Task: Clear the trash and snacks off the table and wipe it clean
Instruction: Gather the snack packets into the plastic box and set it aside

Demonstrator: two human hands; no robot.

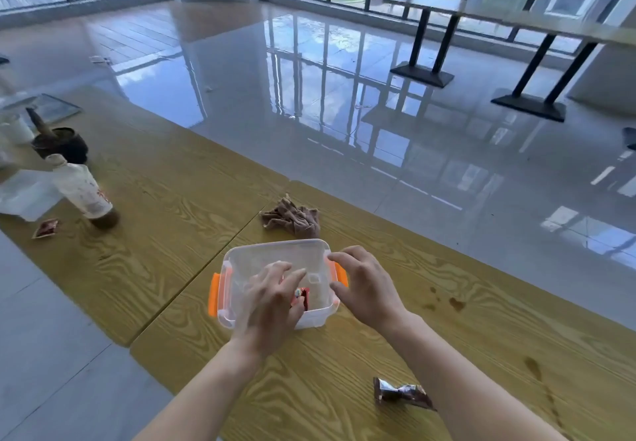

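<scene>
A long wooden table [179, 206] runs across the room, and most of the clutter sits off at its far left end: a bottle [84, 191] with a white label and a little dark liquid at the bottom, a dark mortar with a pestle [58, 141] behind it, a clear plastic bag [24, 196] beside it, and a small red sachet [46, 228] lying flat just in front. Nearer the middle, a crumpled brown cloth [292, 219] lies just beyond a clear plastic box [272, 258] with orange side latches [214, 294]; the two are close but I cannot tell whether they touch. A twisted dark snack wrapper [401, 393] lies on the near edge, right beside the person's right forearm, and brownish stains [456, 304] mark the wood to the right of the box. Nothing stands between the hands and the box. The left hand [272, 306] reaches down into the box, fingers loosely spread over a small red packet [300, 297] lying inside against the near wall; whether it grips the packet I cannot tell. The right hand [366, 287] hovers at the box's right rim, fingers curled and parted near the right latch, holding nothing.
</scene>
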